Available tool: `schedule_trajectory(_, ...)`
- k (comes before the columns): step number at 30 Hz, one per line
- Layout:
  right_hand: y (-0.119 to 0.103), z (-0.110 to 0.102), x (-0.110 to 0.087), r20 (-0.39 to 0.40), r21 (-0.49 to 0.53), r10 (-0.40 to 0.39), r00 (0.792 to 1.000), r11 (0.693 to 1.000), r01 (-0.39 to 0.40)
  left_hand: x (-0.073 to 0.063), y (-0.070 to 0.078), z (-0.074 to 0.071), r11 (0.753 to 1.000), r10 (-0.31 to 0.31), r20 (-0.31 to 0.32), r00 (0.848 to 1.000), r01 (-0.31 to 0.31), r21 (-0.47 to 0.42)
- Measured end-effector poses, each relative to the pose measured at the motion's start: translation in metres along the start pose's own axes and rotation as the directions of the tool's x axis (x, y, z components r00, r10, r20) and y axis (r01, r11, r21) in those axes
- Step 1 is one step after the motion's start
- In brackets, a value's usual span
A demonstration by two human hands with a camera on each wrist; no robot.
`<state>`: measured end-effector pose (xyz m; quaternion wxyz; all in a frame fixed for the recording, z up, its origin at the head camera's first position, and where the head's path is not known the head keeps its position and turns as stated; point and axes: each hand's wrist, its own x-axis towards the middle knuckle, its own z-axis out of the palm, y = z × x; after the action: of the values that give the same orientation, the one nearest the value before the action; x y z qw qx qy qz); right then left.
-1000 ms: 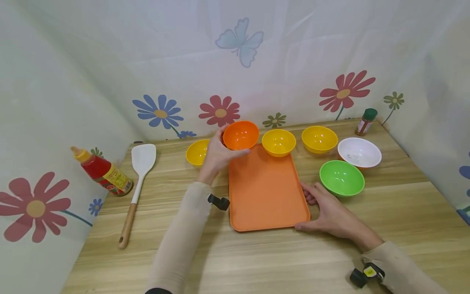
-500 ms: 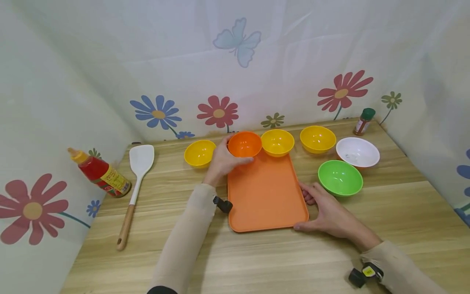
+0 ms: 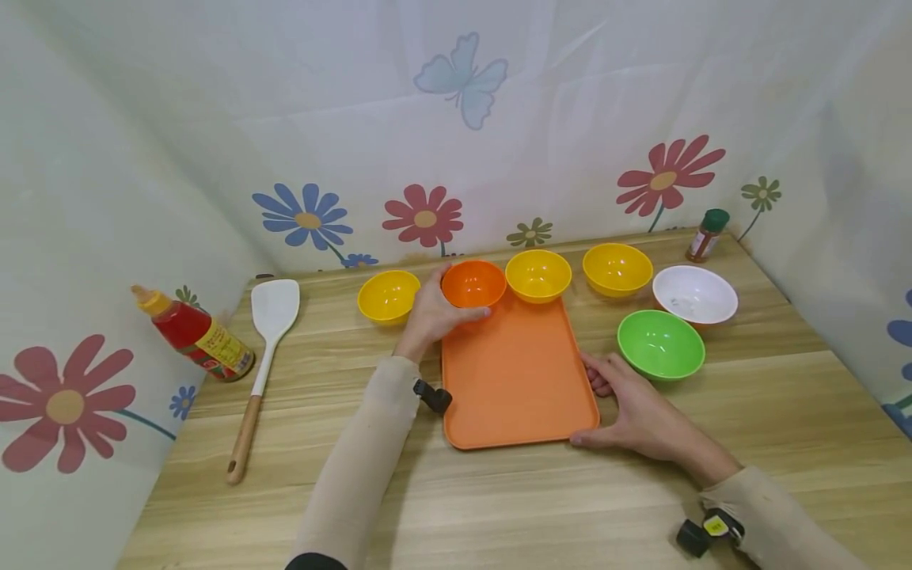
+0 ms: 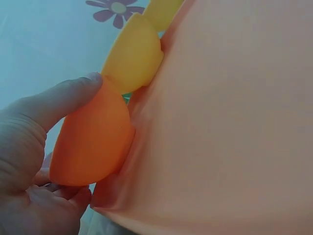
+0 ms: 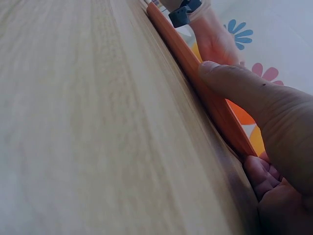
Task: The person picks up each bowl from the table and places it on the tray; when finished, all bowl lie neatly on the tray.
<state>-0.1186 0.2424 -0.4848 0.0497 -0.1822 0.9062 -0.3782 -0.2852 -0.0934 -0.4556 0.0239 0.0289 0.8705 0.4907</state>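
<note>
My left hand [image 3: 429, 315] holds an orange bowl [image 3: 473, 283] at the far left corner of the orange tray [image 3: 516, 380]. In the left wrist view the thumb lies along the bowl's rim, while the other fingers are partly hidden under its side. A yellow bowl [image 3: 537, 275] is right beside the orange one, at the tray's far edge. At the tray's near right corner, my right hand [image 3: 637, 412] grips the edge, thumb on the near side and curled fingers against the right side. The right wrist view shows that thumb [image 5: 234, 85] touching the tray's side.
Left of the tray stands another yellow bowl [image 3: 388, 297]. To the right are a third yellow bowl [image 3: 617, 270], a white bowl [image 3: 695, 294], a green bowl [image 3: 661, 345] and a green-capped spice jar [image 3: 707, 236]. A white spatula [image 3: 274, 313] and a red sauce bottle [image 3: 199, 336] are far left.
My left hand has brought the orange bowl down and slightly nearer onto the tray's far left corner, beside the yellow bowl. The right hand has stayed at the tray's corner.
</note>
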Motion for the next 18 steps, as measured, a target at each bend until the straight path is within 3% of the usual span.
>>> schedule_trajectory(11,-0.003,-0.001,0.000,-0.008,0.003,-0.006,1.000,1.000,0.006,-0.004,0.009,-0.002,0.999,0.050,-0.040,0.998,-0.049,0.017)
schedule_trajectory(18,-0.004,-0.001,-0.001,-0.002,0.000,0.002,1.000,1.000,-0.002,-0.015,0.019,-0.009,0.981,0.175,-0.105,0.979,-0.182,-0.062)
